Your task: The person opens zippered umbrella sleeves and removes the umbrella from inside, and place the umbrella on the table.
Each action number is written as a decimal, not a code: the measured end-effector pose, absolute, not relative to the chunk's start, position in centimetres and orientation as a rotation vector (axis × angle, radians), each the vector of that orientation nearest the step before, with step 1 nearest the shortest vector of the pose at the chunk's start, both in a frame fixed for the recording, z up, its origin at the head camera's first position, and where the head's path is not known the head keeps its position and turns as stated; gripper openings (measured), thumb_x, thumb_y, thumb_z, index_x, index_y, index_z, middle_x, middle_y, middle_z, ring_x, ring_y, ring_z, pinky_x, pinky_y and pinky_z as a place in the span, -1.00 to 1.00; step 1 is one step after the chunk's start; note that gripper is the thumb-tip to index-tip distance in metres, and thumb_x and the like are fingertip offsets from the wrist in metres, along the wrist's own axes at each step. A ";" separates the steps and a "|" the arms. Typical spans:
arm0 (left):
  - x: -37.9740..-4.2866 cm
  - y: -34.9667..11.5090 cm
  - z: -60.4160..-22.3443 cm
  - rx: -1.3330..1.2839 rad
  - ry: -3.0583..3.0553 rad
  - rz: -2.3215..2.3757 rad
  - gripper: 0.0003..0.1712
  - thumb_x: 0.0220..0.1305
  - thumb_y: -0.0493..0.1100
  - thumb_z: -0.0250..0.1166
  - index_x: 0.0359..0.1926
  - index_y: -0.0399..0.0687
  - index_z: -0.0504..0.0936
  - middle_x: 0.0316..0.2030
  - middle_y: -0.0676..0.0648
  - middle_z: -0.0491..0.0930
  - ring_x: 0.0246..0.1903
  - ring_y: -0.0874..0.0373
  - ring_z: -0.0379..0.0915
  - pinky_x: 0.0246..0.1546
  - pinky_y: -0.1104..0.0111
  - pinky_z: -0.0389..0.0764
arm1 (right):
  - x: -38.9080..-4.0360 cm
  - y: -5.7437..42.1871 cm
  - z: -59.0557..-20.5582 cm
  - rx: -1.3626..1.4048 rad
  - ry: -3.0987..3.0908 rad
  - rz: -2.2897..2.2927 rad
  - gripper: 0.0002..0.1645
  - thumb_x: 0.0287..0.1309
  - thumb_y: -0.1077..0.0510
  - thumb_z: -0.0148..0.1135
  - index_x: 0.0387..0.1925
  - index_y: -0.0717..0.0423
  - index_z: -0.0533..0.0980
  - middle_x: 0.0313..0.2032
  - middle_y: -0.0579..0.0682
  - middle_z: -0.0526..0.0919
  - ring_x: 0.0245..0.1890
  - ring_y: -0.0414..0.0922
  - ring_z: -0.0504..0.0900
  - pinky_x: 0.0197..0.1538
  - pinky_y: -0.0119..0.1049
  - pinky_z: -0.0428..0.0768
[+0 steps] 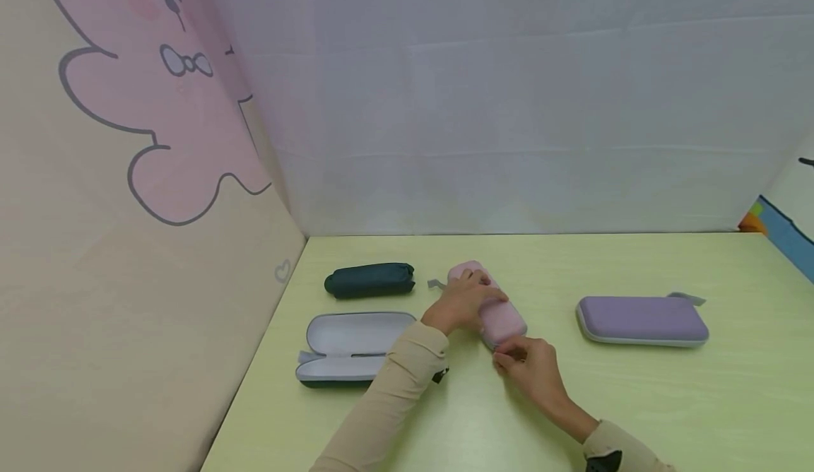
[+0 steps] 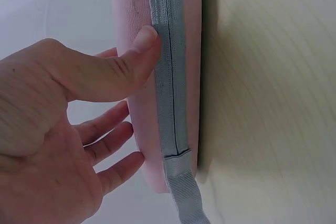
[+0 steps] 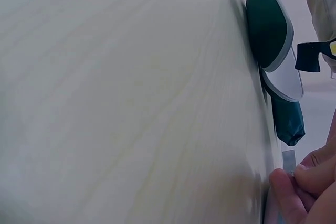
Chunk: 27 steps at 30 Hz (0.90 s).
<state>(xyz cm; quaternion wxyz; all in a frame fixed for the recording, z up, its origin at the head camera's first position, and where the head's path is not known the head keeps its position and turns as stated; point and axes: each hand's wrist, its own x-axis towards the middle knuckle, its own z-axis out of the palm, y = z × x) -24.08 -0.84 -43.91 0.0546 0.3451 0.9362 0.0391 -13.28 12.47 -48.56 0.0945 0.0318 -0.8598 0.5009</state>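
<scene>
Pink zip case (image 1: pixel 505 321): lies mid-counter (image 1: pixel 731 401), its length running from 11 to 5 o'clock, grey strap (image 1: pixel 435 284) at its 10 o'clock.
Left hand (image 1: pixel 467 299): holds the case, fingers over the top, thumb against the side, beside the grey zip (image 2: pixel 177 87).
Right hand (image 1: pixel 533 371): narrow, thumb and forefinger pinched at the case's 5 o'clock end, seemingly on the zip pull, which the fingertips hide.
Step in hand: judged to be working the zip; opening or closing, I cannot tell.
Next move: probably calls for a firm left hold while the right hand draws the pull along the edge.
Open dark green case (image 1: pixel 359 332): toward 8 o'clock from the pink one.
Dark green bundle (image 1: pixel 370 280), perhaps a folded umbrella: at 9 o'clock.
Lavender zip case (image 1: pixel 642 318): at 3 o'clock.
</scene>
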 end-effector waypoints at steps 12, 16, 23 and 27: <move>-23.8 -0.6 -44.1 0.938 2.850 0.108 -0.23 -0.10 0.06 0.53 0.20 0.46 0.47 0.16 0.05 0.34 0.16 0.14 0.16 0.02 0.22 0.29 | -13.4 12.5 -48.5 0.066 -2.565 1.487 -0.88 -0.11 0.43 0.41 -0.59 0.22 0.64 -0.62 -0.04 0.65 -0.58 -0.22 0.61 -0.47 -0.47 0.50; -23.6 -0.6 -44.2 0.914 2.853 0.139 -0.24 -0.10 0.08 0.53 0.20 0.45 0.47 0.14 0.06 0.33 0.15 0.15 0.15 0.01 0.18 0.25 | -13.4 12.6 -48.3 0.079 -2.548 1.486 -0.87 -0.12 0.44 0.41 -0.60 0.22 0.64 -0.63 -0.04 0.65 -0.59 -0.21 0.61 -0.48 -0.47 0.50; -23.4 -0.6 -44.2 0.921 2.851 0.191 -0.28 -0.08 0.08 0.52 0.17 0.46 0.48 0.12 0.04 0.34 0.14 0.14 0.15 -0.03 0.14 0.22 | -13.3 12.6 -48.4 0.057 -2.556 1.452 -0.85 -0.13 0.43 0.42 -0.61 0.17 0.64 -0.64 -0.08 0.64 -0.59 -0.28 0.59 -0.47 -0.49 0.48; -23.5 -0.7 -43.6 0.943 2.816 0.179 -0.38 0.07 0.03 0.43 0.19 0.44 0.48 0.17 0.00 0.34 0.17 0.08 0.14 0.01 0.08 0.24 | -13.3 12.6 -48.4 0.055 -2.564 1.474 -0.85 -0.12 0.43 0.41 -0.61 0.18 0.64 -0.64 -0.07 0.64 -0.59 -0.26 0.59 -0.46 -0.47 0.51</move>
